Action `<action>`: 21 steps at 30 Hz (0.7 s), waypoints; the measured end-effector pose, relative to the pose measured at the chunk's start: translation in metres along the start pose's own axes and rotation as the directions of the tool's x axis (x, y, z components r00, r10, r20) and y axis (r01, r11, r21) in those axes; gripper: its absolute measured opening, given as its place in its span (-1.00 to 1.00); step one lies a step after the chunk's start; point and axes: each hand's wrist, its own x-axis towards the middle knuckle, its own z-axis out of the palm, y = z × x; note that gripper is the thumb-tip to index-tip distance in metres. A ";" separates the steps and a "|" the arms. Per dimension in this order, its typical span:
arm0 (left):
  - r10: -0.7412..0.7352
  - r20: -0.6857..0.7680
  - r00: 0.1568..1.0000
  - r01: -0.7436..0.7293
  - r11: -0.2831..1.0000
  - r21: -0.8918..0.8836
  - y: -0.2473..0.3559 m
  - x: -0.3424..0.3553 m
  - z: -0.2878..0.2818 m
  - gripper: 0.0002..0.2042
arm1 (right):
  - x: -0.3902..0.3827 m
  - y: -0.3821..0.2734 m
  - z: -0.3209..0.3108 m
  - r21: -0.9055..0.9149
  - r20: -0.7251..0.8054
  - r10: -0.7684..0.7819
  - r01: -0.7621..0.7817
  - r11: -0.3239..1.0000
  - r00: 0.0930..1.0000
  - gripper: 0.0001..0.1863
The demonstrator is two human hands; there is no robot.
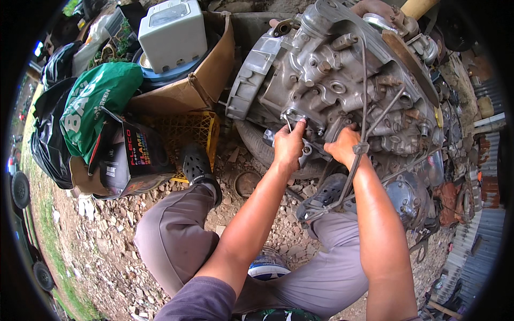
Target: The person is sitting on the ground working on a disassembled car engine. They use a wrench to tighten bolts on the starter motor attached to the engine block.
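A large grey metal engine block with bolts, bosses and ports lies tilted in front of me. My left hand is at its lower left side, fingers closed around a thin shiny metal tool beside a bolted fitting; the fingers hide much of the tool. My right hand is just to the right, curled against the casing with the thumb pointing left. What its fingers grip, if anything, is hidden. A grey cord with a knot-like lump runs down past my right wrist.
Under the block lies a tyre. To the left stand a cardboard box with a white container, a yellow crate, a green bag and a black printed box. Metal parts and corrugated sheets line the right.
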 end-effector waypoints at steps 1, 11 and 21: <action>0.078 0.010 0.997 -0.077 0.997 -0.027 -0.001 0.004 0.001 -0.76 | 0.001 0.001 0.000 0.005 0.021 -0.007 0.007 1.000 1.000 -0.11; 0.305 -0.130 0.944 -0.331 0.870 -0.364 -0.009 0.009 -0.011 -0.74 | 0.004 0.004 0.012 -0.097 -0.110 -0.036 0.025 0.995 0.993 -0.11; 0.352 -0.103 0.930 -0.345 0.747 -0.569 0.036 0.010 -0.033 -0.77 | 0.000 0.000 0.010 -0.135 -0.106 -0.017 0.002 0.991 0.994 -0.02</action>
